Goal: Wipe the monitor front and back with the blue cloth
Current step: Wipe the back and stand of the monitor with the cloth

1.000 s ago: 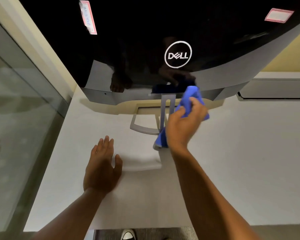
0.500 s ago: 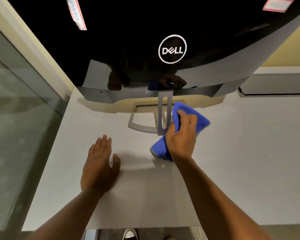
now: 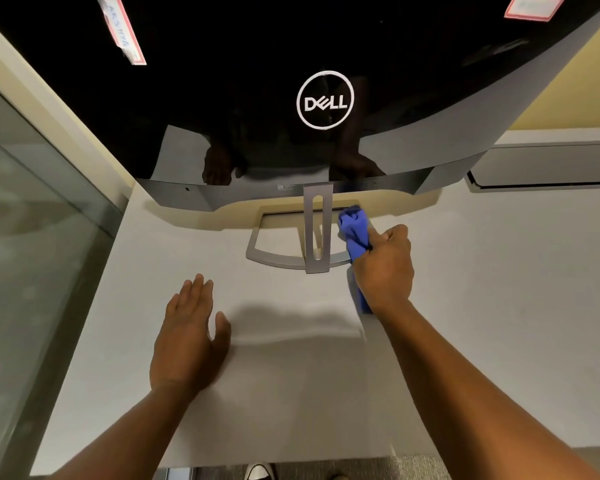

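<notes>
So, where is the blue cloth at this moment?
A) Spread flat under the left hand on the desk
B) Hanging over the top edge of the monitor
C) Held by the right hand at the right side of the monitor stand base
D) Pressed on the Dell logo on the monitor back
C: the right hand grips the bunched blue cloth against the right side of the silver stand base, while the left hand lies flat on the desk.

Blue cloth (image 3: pixel 354 233) now lower, at stand base (image 3: pixel 274 259)
</notes>
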The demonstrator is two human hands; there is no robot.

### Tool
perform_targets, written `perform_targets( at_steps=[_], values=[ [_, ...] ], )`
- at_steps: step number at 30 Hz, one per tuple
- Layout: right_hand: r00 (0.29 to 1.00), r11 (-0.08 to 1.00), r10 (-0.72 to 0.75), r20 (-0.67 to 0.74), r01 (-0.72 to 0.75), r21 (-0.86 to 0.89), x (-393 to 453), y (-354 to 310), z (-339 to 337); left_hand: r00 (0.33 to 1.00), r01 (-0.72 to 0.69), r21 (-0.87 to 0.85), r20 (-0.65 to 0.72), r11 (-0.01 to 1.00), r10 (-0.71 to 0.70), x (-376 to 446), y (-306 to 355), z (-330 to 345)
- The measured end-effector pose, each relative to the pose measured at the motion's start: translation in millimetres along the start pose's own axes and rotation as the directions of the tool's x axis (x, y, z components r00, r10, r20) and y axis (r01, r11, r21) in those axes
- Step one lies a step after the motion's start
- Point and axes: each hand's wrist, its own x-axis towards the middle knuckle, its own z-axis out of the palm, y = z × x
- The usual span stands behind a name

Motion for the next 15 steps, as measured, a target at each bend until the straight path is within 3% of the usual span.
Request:
perform_targets(
  at_steps=[3, 8, 11, 13, 15],
  values=[
    [0.999, 0.999, 0.042, 0.003, -0.042, -0.005, 1, -1, 3, 1.0, 0.002, 0.004, -0.001, 1.0, -0.001, 1, 0, -1],
    [0.98, 0.995, -0.102, 0.172, 0.098, 0.034, -27, -2, 9, 1.0, 0.002, -0.006, -0.015, 1.0, -0.002, 0, 2, -2],
    [0.999, 0.99, -0.045, -0.019, 0.047, 0.136, -22, -9, 4, 1.0, 0.003, 0.004, -0.019, 1.0, -0.003, 0, 1, -2],
    [0.983, 0.944, 0.055, -0.173, 0.006, 0.331, -18, -20, -3, 1.0, 0.004, 0.009, -0.017, 1.0, -0.004, 0, 0, -1],
    [0.954, 0.864, 0.095, -0.285, 0.063, 0.5, -19, -36, -10, 1.0, 0.005, 0.007, -0.015, 1.0, -0.005, 0, 0, 0]
  ],
)
